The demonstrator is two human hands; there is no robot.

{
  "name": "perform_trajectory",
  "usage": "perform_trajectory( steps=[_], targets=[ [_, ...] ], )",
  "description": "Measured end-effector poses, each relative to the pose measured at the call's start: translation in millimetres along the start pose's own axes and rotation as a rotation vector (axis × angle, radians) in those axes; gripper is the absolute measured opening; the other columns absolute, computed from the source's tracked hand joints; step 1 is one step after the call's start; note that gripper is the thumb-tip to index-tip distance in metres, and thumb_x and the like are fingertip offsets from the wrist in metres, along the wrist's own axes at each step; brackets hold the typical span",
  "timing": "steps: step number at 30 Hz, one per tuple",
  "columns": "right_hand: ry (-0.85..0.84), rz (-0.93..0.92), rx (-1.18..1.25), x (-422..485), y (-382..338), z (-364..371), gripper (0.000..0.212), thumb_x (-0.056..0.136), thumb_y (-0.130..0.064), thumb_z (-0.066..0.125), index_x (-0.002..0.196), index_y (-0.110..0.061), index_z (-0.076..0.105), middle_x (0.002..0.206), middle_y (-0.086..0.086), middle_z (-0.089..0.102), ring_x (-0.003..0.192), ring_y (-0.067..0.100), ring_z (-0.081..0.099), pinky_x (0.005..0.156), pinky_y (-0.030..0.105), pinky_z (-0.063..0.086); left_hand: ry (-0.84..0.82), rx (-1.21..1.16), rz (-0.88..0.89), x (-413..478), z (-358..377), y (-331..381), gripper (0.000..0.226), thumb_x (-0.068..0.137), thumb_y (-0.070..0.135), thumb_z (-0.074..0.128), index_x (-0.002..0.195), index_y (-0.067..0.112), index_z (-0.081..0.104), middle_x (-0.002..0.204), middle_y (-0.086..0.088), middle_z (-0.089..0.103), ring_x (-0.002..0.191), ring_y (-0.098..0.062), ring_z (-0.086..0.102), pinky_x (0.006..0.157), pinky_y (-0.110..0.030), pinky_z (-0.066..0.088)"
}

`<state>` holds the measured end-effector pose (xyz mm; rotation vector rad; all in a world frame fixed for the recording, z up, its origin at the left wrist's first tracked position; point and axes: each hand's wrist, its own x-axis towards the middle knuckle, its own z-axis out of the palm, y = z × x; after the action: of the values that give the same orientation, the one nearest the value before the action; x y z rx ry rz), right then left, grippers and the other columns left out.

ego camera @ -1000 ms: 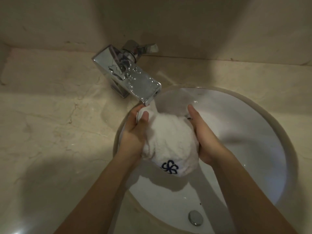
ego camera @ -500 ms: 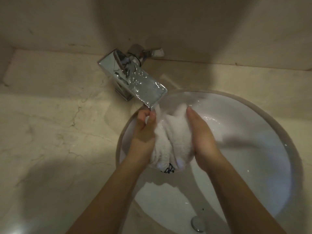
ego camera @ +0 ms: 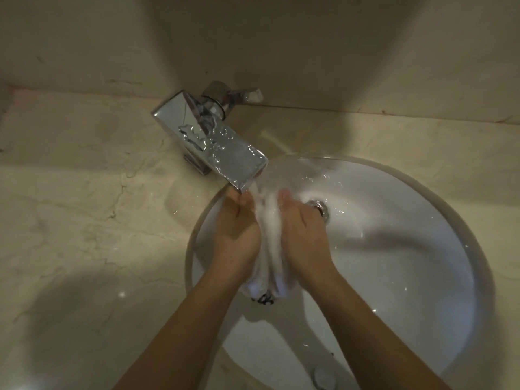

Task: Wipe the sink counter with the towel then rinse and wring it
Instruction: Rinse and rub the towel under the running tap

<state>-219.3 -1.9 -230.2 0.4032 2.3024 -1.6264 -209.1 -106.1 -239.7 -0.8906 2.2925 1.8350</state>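
A white towel [ego camera: 271, 235] with a dark blue logo at its lower end is squeezed into a narrow bundle between my two hands, over the white round sink basin [ego camera: 408, 277]. My left hand [ego camera: 236, 235] presses it from the left and my right hand [ego camera: 302, 240] from the right. The towel's top sits right under the spout of the chrome faucet [ego camera: 225, 153], where water runs onto it. Most of the towel is hidden between my palms.
The beige marble counter [ego camera: 84, 235] spreads to the left and behind the basin, with a wall at the back. The faucet handle [ego camera: 242, 95] points right. A chrome overflow fitting [ego camera: 320, 209] shows beside my right hand and the drain plug [ego camera: 323, 375] lies near the bottom.
My hands have closed in toward each other, pressing the puffy towel into a thin bundle. The logo has slipped lower and is mostly covered.
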Motion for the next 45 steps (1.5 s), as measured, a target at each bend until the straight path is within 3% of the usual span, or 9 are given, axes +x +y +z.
perform_trajectory(
  steps=[3,13,18,22,26,30,33,38,45],
  targets=[
    [-0.043,-0.073,0.053,-24.7,5.6,-8.7,0.058,0.109,-0.037,0.046,0.053,-0.022,0.039,0.047,-0.013,0.042,0.050,0.003,0.037,0.053,0.024,0.032,-0.064,-0.047,-0.098,4.6,0.7,-0.1,0.028,0.105,0.030,0.048,0.121,0.012,0.062,0.121,-0.014,0.070,0.115,-0.035,0.066,0.101,-0.054,0.053],
    [0.027,0.186,-0.065,28.7,11.2,15.2,0.051,0.104,-0.037,0.046,0.063,-0.007,0.054,0.078,0.019,0.068,0.079,0.032,0.061,0.077,0.040,0.045,0.006,0.110,0.057,-15.1,-0.7,-6.8,0.015,0.106,0.015,0.044,0.096,0.022,0.053,0.076,0.009,0.061,0.068,0.005,0.057,0.063,-0.010,0.042],
    [-0.060,-0.029,0.000,-13.8,-0.7,-7.3,0.057,0.106,-0.038,0.047,0.053,-0.017,0.043,0.050,-0.010,0.048,0.054,0.007,0.044,0.059,0.035,0.036,-0.067,0.052,-0.072,14.4,4.3,-3.2,0.017,0.104,0.017,0.046,0.105,0.010,0.060,0.100,-0.014,0.069,0.093,-0.028,0.064,0.085,-0.046,0.056],
    [0.069,0.089,-0.201,24.6,-11.7,5.1,0.051,0.107,-0.031,0.046,0.065,-0.006,0.060,0.074,0.016,0.069,0.072,0.028,0.057,0.067,0.035,0.030,-0.022,0.088,0.014,-11.0,4.0,-7.4,0.014,0.104,0.027,0.045,0.102,0.026,0.059,0.083,0.013,0.067,0.078,-0.002,0.062,0.079,-0.030,0.050],
    [0.052,0.395,0.081,44.8,-1.2,9.3,0.040,0.104,-0.036,0.052,0.088,-0.001,0.065,0.085,0.015,0.070,0.083,0.031,0.064,0.080,0.032,0.045,-0.004,-0.088,-0.031,-16.1,-0.9,-7.0,0.013,0.106,0.028,0.051,0.113,0.022,0.059,0.091,0.015,0.071,0.086,0.010,0.065,0.075,-0.008,0.047],
    [0.106,0.574,0.626,49.5,9.8,-11.4,0.041,0.101,-0.042,0.059,0.103,-0.004,0.074,0.079,0.010,0.080,0.073,0.026,0.078,0.075,0.038,0.063,-0.097,-0.372,-0.246,-11.4,-17.0,-18.7,0.049,0.092,0.053,0.066,0.130,0.022,0.063,0.123,-0.008,0.073,0.115,-0.026,0.069,0.103,-0.048,0.053],
    [0.129,0.603,0.872,49.6,9.1,-26.6,0.045,0.099,-0.048,0.063,0.110,-0.005,0.075,0.094,0.013,0.082,0.083,0.029,0.080,0.076,0.038,0.063,-0.319,-0.227,-0.383,-15.9,-27.7,-28.7,0.077,0.073,0.078,0.067,0.127,0.024,0.070,0.120,-0.004,0.077,0.113,-0.024,0.072,0.104,-0.048,0.052],
    [-0.115,0.562,0.875,37.9,18.1,-46.9,0.064,0.097,-0.060,0.057,0.131,-0.006,0.070,0.124,0.016,0.075,0.119,0.035,0.070,0.107,0.047,0.051,-0.287,-0.215,-0.313,-20.2,-19.3,-21.8,0.060,0.081,0.046,0.081,0.130,0.017,0.064,0.117,0.000,0.078,0.109,-0.021,0.074,0.096,-0.042,0.059],
    [-0.460,0.458,0.442,-11.7,41.4,-56.4,0.087,0.082,-0.055,0.078,0.155,-0.043,0.032,0.132,0.003,0.072,0.109,0.027,0.074,0.079,0.047,0.061,-0.066,-0.235,-0.048,-10.2,-15.6,9.8,0.024,0.098,0.027,0.066,0.117,0.013,0.063,0.082,0.007,0.076,0.073,-0.002,0.074,0.060,-0.020,0.056]
  ],
)
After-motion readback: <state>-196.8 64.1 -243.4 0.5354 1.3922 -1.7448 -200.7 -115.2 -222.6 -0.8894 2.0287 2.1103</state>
